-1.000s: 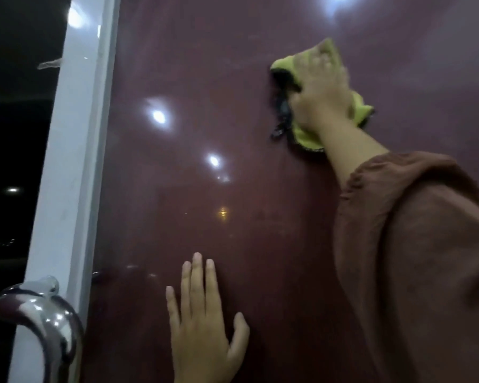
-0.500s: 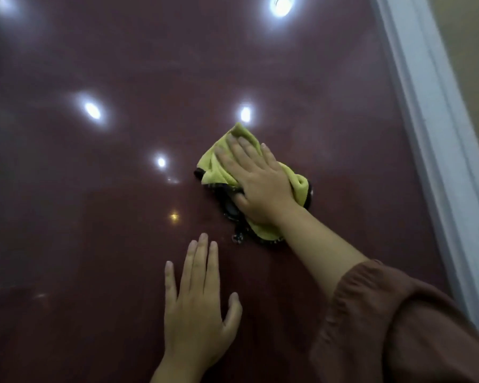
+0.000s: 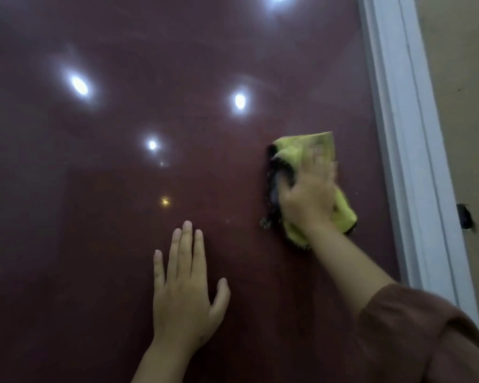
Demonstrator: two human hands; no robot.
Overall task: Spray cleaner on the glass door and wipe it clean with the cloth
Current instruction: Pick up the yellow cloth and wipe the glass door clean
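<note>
**On the dark red glass: one hand wiping, one hand braced**

Against the glass door, a glossy dark red pane that fills most of the view, the person's right hand presses a yellow cloth flat to the surface. The cloth is bunched, with a dark fringed edge showing along its left side and more yellow fabric poking out below and to the right of the palm. The hand lies over the cloth's lower half with its fingers laid on the fabric; they are blurred, so whether they curl into the cloth or simply press on it cannot be told. The cloth sits in the right part of the pane, near the white door frame but apart from it.

The left hand rests lower and further left, palm on the glass, fingers straight and close together, thumb spread to the right, holding nothing. It is well apart from the cloth.

A brown sleeve covers the right forearm at the lower right corner. Several bright reflected lights show as spots on the pane. Right of the frame runs a beige wall with a small dark mark on it.
</note>
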